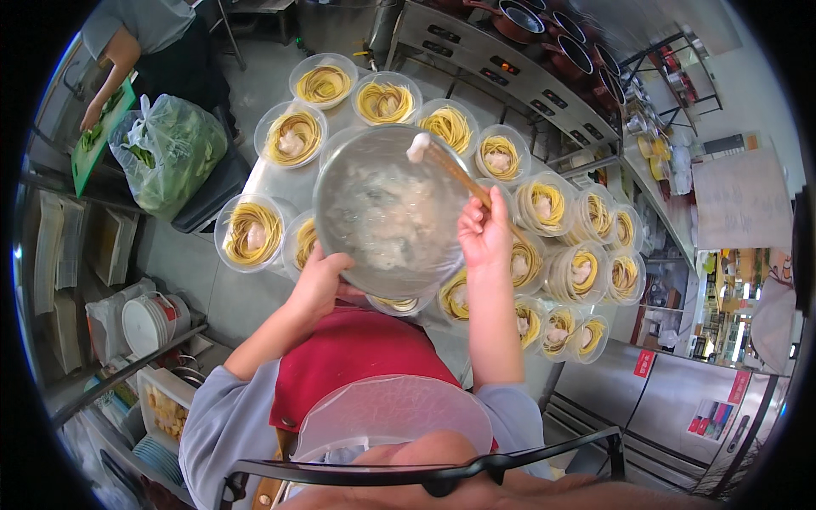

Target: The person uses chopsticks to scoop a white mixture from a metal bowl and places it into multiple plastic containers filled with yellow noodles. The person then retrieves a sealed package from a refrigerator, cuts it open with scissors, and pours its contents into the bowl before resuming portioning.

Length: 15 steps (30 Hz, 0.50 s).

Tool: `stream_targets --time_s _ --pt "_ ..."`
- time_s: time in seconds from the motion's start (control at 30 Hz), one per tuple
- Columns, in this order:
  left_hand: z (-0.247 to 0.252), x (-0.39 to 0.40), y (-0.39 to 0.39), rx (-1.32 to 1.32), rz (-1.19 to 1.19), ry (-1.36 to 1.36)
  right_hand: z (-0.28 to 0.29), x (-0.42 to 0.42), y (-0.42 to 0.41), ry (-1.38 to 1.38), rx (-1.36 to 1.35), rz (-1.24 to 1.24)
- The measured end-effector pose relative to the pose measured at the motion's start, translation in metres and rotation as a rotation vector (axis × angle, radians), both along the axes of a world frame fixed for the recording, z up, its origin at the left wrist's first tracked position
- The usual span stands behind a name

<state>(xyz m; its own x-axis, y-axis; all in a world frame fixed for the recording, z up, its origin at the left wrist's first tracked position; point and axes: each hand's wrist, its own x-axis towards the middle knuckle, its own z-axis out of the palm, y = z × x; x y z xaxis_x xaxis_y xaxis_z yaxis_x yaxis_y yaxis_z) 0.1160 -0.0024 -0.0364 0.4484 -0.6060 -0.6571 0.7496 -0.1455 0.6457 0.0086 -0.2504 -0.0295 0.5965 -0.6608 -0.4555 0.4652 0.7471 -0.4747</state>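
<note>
My left hand grips the near-left rim of a large round metal bowl. Wet, pale paste, slightly blurred, lies inside it. In my right hand is a long wooden utensil, held over the bowl's right side; I cannot tell if it is a spoon or chopsticks. A whitish lump clings to its far tip. Around the bowl stand clear round plastic containers with nests of yellow noodles. Many nests carry a pale lump on top; the far-left noodles show none.
The containers stand on a metal table, some stacked at the right. Beyond it is a cooking range with several pans. At left, a co-worker's hand touches greens on a green board, near a bag of leafy vegetables.
</note>
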Motion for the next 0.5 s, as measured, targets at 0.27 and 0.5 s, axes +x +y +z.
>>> stream_targets --time_s 0.27,0.5 --pt "0.004 -0.002 0.048 0.064 0.220 -0.083 -0.045 0.051 -0.091 0.137 -0.256 -0.182" --pt "0.017 -0.003 0.061 0.056 0.246 -0.094 -0.096 0.054 -0.101 0.433 -0.341 -0.309"
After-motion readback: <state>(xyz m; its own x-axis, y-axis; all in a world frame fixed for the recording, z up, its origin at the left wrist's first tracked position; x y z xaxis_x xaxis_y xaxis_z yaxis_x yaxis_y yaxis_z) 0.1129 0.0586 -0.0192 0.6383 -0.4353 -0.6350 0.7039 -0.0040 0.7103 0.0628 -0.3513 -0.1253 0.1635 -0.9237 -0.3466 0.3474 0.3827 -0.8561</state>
